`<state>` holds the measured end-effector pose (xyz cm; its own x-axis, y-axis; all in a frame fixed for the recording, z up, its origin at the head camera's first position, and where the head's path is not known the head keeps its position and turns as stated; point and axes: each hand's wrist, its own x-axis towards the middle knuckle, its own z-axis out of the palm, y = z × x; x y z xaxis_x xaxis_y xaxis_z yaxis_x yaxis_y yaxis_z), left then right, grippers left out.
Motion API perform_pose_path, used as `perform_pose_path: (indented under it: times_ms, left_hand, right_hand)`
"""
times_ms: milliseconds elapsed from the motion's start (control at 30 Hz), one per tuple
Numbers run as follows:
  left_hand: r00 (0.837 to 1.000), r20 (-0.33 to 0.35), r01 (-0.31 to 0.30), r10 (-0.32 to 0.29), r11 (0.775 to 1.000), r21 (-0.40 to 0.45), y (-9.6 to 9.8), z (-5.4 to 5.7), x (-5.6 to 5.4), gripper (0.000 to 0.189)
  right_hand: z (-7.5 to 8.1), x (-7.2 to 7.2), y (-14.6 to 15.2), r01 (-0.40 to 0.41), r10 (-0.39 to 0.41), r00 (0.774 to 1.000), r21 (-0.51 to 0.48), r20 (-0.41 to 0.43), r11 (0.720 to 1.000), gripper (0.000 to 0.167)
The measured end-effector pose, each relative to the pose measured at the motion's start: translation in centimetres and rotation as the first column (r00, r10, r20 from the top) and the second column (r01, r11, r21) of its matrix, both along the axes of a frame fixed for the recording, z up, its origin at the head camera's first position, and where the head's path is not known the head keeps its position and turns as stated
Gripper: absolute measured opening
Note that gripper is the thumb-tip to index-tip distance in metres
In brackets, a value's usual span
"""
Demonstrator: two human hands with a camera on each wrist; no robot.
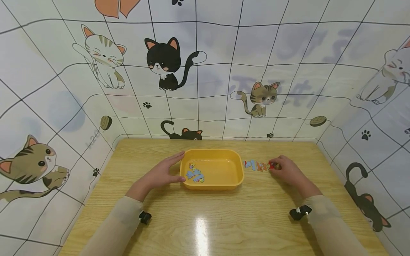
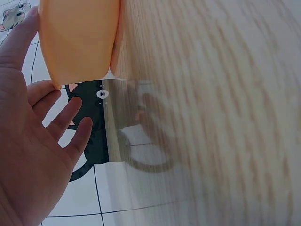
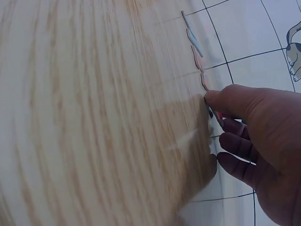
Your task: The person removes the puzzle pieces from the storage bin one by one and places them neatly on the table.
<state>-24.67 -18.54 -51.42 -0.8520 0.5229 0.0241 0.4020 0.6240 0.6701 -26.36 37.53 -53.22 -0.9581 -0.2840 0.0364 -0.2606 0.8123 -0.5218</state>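
Observation:
A yellow plastic tray (image 1: 221,185) stands on the table with several light-blue puzzle pieces (image 1: 195,174) in its left end. My left hand (image 1: 163,172) rests against the tray's left side, thumb and fingers spread; the left wrist view shows fingertips touching the tray wall (image 2: 80,42). Right of the tray lies a short row of joined puzzle pieces (image 1: 255,165), blue then orange. At the row's right end my right hand (image 1: 286,170) pinches a red puzzle piece (image 1: 271,165) between thumb and fingers. In the right wrist view that piece (image 3: 218,117) is mostly hidden by the fingers.
The wooden table (image 1: 250,217) has its back edge against a wall covering (image 1: 217,81) printed with cats and grid lines. Similar covering rises at the left and right. Black bands with small devices (image 1: 300,212) sit at both wrists.

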Motion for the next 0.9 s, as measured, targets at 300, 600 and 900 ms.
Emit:
perform_pose_path:
  times_ms: [300, 600, 900]
  left_hand:
    - [1.000, -0.003, 0.001, -0.001, 1.000, 0.000, 0.0, 0.1, 0.1, 0.104]
    - [1.000, -0.010, -0.002, 0.001, 1.000, -0.016, -0.1, -0.2, -0.2, 0.105]
    - [1.000, -0.010, 0.003, -0.003, 1.000, -0.005, 0.0, -0.1, -0.1, 0.104]
  right_hand:
    - [0.1, 0.0, -0.1, -0.002, 0.002, 1.000, 0.019, 0.025, 1.000, 0.041]
    - [0.0, 0.1, -0.1, 0.005, -0.005, 1.000, -0.020, 0.005, 1.000, 0.046]
    - [1.4, 0.6, -2.0, -0.022, 0.016, 0.991, -0.050, -0.133, 0.999, 0.035]
